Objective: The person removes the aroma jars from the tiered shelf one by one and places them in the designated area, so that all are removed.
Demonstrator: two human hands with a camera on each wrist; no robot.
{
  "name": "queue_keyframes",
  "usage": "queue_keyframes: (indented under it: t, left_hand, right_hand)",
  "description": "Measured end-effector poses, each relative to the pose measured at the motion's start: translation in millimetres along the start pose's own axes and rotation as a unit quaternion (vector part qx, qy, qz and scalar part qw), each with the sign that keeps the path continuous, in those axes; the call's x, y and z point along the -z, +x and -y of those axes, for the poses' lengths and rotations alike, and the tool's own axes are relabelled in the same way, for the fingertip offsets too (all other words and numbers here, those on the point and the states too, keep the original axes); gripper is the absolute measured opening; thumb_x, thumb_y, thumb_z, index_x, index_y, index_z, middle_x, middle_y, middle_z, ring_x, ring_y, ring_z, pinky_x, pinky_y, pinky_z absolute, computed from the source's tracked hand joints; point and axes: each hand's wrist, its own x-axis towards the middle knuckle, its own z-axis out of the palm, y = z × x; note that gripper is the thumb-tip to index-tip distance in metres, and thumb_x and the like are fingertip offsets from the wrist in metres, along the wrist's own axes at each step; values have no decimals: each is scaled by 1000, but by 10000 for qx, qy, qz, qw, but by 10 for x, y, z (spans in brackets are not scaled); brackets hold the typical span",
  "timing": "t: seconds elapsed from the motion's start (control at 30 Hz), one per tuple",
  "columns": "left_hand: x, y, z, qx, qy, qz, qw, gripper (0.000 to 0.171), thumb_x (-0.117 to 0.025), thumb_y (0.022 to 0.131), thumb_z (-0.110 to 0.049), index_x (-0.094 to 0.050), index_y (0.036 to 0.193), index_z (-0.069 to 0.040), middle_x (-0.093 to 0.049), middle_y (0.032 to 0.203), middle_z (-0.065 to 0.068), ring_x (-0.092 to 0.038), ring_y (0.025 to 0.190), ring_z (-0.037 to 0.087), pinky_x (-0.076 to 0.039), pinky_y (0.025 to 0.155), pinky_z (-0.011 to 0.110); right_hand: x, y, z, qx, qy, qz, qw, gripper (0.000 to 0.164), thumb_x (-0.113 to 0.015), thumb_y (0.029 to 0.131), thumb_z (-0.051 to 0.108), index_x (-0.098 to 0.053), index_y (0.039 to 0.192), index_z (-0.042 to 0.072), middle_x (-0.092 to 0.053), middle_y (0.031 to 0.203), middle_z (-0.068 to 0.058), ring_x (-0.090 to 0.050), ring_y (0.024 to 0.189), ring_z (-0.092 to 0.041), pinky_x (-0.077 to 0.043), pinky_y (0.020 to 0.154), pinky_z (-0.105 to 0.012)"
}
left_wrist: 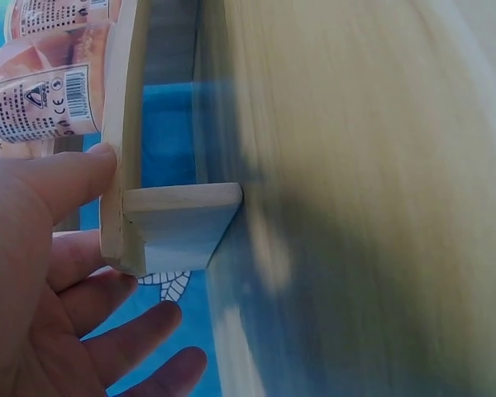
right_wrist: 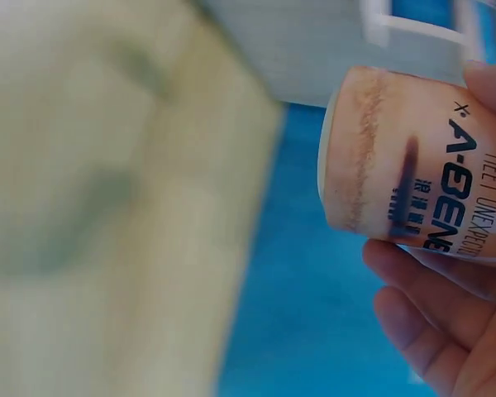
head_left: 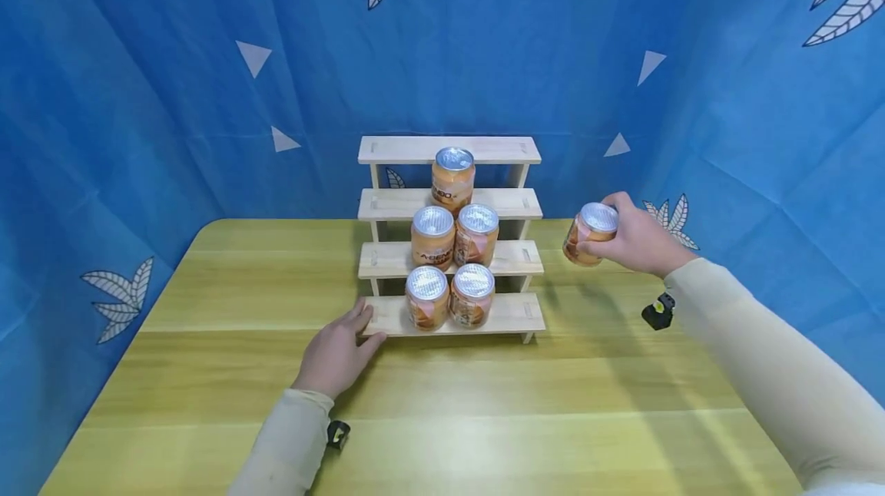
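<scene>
A pale wooden four-step display stand stands on the table. My left hand holds the left end of its lowest step; in the left wrist view the thumb lies against the board near a can, the other fingers spread past the end. My right hand grips an orange can with a silver lid, held in the air right of the stand. The right wrist view shows "A-BENB" lettering on this can. Two similar cans sit on the lowest step, two more on the step above, and one on the third.
The top step of the stand bears no can. Under everything is a yellow wood-grain table with a rounded back left corner. Blue cloth with leaf and triangle prints hangs behind and at both sides.
</scene>
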Motion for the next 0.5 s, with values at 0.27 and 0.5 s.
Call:
queue_keyframes:
  t: [0.27, 0.5]
  left_hand:
    - [26, 4, -12, 6, 22, 48, 10000, 61, -68, 97, -41, -54, 144, -6, -41, 156, 14, -51, 132, 43, -46, 105, 56]
    - [11, -12, -27, 153, -52, 62, 9998, 61, -68, 96, -42, -54, 144, -7, -40, 156, 13, -50, 132, 44, -45, 106, 57]
  right_hand:
    - [-676, -100, -291, -109, 392, 324, 9986, 76, -83, 83, 40, -38, 129, -2, -62, 115, -23, -65, 94, -30, -56, 75, -39]
    - [-894, -109, -349, 12, 339, 278, 9990, 79, -85, 81, 41, -38, 127, -2, -64, 110, -24, -67, 90, -28, -57, 75, -40]
